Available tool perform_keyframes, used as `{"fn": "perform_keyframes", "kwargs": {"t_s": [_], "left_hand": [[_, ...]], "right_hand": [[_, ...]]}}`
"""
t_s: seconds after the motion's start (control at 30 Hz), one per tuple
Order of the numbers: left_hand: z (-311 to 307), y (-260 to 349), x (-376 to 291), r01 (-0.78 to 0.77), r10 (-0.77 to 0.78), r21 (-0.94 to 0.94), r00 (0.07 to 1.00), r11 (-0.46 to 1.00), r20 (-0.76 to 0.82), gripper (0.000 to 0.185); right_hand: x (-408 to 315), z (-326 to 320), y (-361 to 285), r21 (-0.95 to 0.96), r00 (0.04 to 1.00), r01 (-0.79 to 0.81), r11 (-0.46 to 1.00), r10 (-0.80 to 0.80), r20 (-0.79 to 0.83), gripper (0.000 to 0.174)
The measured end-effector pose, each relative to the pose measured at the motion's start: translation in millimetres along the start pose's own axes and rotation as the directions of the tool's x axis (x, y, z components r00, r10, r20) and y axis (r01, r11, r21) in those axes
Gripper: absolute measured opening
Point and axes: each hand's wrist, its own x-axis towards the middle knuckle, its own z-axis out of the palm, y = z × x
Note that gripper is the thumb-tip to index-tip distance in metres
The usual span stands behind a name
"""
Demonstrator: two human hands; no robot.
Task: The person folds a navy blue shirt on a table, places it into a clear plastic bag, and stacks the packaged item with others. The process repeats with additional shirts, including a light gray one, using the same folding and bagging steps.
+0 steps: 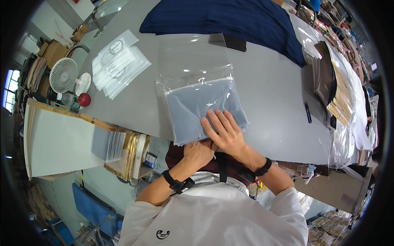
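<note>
A folded blue-grey item in a clear plastic bag (200,106) lies at the near edge of the grey table (271,92). The bag's unfilled upper part stretches away from me. My right hand (226,132) rests flat on the item's near right part, fingers spread. Bent at the near edge, my left hand (198,153) has its fingers partly hidden beneath the bag, so its grip does not show. Beyond the bag, a dark flat object (235,43) lies partly under folded navy fabric (221,18).
Left on the table are a pile of printed translucent bags (118,66), a white fan (63,75), a bottle (69,100) and a red round object (84,99). A pen (308,113) and stacked packaging (341,92) lie right. Below left stands an open box (64,138).
</note>
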Motion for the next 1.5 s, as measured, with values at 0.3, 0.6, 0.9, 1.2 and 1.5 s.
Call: {"fn": "perform_keyframes", "kwargs": {"t_s": [0.3,0.6,0.9,1.2,1.5], "left_hand": [[-14,1,6,-0.161,0.181,0.159,0.976,0.974,-0.121,0.052],[-5,-5,2,-0.138,0.146,0.115,0.987,0.984,-0.072,0.058],[-18,-28,18,-0.114,0.106,-0.045,0.983,0.992,-0.151,0.055],[-42,-49,20,-0.295,0.191,-0.258,0.912,0.92,-0.363,0.043],[3,-280,-121,0.02,-0.943,-0.948,0.108,0.319,-0.315,0.025]], "right_hand": [[47,62,31,0.087,0.991,-0.121,0.989,0.116,0.065,0.059],[101,136,75,0.123,0.989,-0.137,0.983,0.128,0.079,0.059],[176,198,108,-0.069,0.96,-0.249,0.966,0.256,0.114,0.076],[200,178,61,-0.111,0.92,-0.114,0.987,0.147,0.364,0.052],[81,36,8,0.544,0.88,-0.19,0.817,-0.104,0.464,0.032]]}}
